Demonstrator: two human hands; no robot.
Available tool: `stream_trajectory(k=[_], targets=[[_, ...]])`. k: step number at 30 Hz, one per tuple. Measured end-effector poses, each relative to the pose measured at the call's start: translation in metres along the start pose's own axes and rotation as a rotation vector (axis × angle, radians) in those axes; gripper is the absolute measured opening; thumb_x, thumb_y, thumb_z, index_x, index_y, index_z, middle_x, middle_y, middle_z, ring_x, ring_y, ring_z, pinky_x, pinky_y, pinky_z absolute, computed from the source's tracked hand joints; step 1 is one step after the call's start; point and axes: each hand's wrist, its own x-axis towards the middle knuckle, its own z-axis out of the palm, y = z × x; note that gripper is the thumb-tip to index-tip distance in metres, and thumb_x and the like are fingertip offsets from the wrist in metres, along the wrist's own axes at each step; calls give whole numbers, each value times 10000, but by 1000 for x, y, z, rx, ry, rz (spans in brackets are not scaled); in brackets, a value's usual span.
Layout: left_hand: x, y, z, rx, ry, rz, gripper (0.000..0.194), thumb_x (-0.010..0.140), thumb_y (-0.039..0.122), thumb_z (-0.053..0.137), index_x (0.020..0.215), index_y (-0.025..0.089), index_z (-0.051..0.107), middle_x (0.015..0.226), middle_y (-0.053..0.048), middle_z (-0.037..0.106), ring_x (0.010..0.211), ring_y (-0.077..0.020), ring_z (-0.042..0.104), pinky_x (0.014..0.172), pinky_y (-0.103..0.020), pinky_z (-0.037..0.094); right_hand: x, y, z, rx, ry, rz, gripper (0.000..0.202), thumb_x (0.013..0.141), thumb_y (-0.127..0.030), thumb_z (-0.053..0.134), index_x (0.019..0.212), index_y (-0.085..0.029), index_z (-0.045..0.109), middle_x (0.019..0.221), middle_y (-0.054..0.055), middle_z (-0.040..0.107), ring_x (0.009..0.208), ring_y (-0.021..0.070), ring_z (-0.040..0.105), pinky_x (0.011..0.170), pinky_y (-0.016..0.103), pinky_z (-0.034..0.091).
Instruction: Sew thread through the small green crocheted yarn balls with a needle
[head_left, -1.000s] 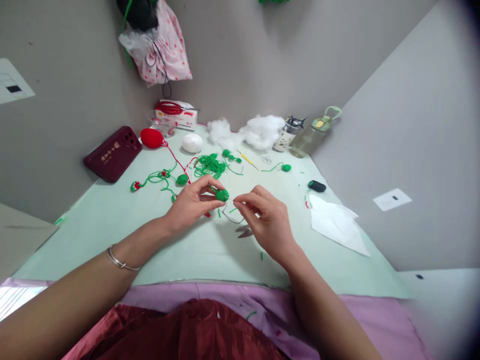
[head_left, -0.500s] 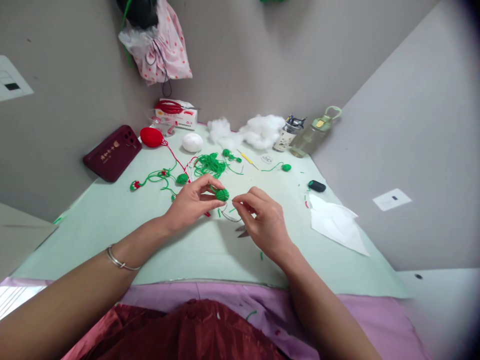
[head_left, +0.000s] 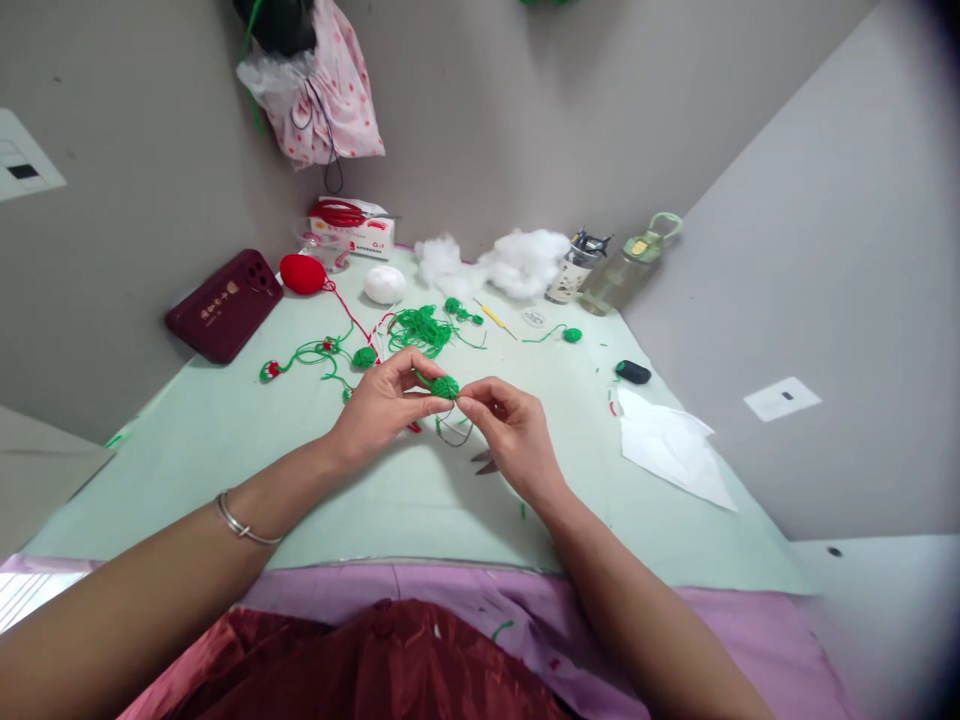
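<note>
Between the thumb and fingers of my left hand (head_left: 382, 405) is a small green crocheted ball (head_left: 445, 388), held above the table. My right hand (head_left: 517, 430) pinches its thumb and forefinger together right beside the ball, on something too thin to make out. A thin dark loop (head_left: 454, 445), like a cord or thread, hangs below the two hands. Grey pointed blades (head_left: 486, 463), apparently of scissors, stick out from under my right hand. Another green crocheted ball (head_left: 364, 358) lies just beyond my left hand.
Behind my hands lie a tangle of green yarn (head_left: 421, 330), a yellow crochet hook (head_left: 495, 318) and white stuffing (head_left: 525, 262). At the left are a red ball of yarn (head_left: 303, 274) and a maroon phone (head_left: 225, 307). A bottle (head_left: 619, 280) and white paper (head_left: 671, 450) are at the right.
My right hand has moved left, up to the green ball, and the dark loop hangs rounder below. My left hand has stayed in place, while the ball has turned slightly.
</note>
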Motion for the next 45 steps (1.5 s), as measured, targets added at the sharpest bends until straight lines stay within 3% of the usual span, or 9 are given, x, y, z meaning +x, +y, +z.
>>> stream_trajectory(k=[7,14,20,23,29,32,35,40,45], targets=[[0,-5,1,123,22,75,244,746,267,801,878,210,603,930,7,582,858,-156,612,732,-309,514,8,9,-5,-23,-60,93,177,831,-347,674,785,-180,638,619,-41,533,557,97,430,552,251,354],[1,-13,-1,266,-72,143,151,800,213,714,920,210,624,983,-14,560,925,-178,599,814,-353,491,7,13,-5,75,-114,73,187,845,-360,664,865,-191,586,712,-13,616,649,148,618,653,286,492],[-1,-12,-2,386,-110,190,130,830,195,676,955,213,644,961,-12,545,862,-161,564,779,-335,459,0,13,-1,-481,-42,-138,127,952,-300,547,872,-212,592,728,-11,635,636,128,556,643,270,408],[-1,-11,-2,378,-132,181,157,834,227,701,985,220,658,951,-8,535,846,-158,565,757,-326,454,0,11,-1,-584,1,-238,128,955,-236,524,882,-208,626,835,18,666,700,133,583,665,274,422],[0,-6,-1,364,-202,178,147,832,242,720,972,222,681,939,-6,559,840,-153,577,831,-336,474,2,-9,-9,-191,128,-307,90,898,-229,628,814,-202,648,902,33,655,723,112,589,614,245,455],[-1,-3,-1,323,-220,119,165,816,264,737,968,222,686,969,-10,573,838,-151,599,827,-334,494,1,-28,-24,154,-32,-121,157,944,-351,608,868,-215,583,848,17,685,613,106,602,498,230,435],[0,-2,-1,252,-184,49,181,799,278,742,957,213,680,980,-16,592,789,-141,610,753,-316,508,-1,-52,-46,271,-177,-33,210,972,-416,575,886,-232,520,621,-40,604,474,110,550,445,236,429],[1,0,-4,147,-182,-34,248,769,329,779,973,226,683,923,-26,658,710,-146,596,596,-284,470,-1,-80,-75,81,194,-392,199,989,-367,551,825,-259,527,528,-81,322,478,107,466,572,289,499],[3,5,-7,115,-183,-62,294,774,348,791,1034,243,703,893,-28,668,729,-157,604,579,-272,489,1,-54,-65,-149,202,-444,136,1011,-363,505,977,-256,582,654,-33,499,635,145,592,651,330,525]])
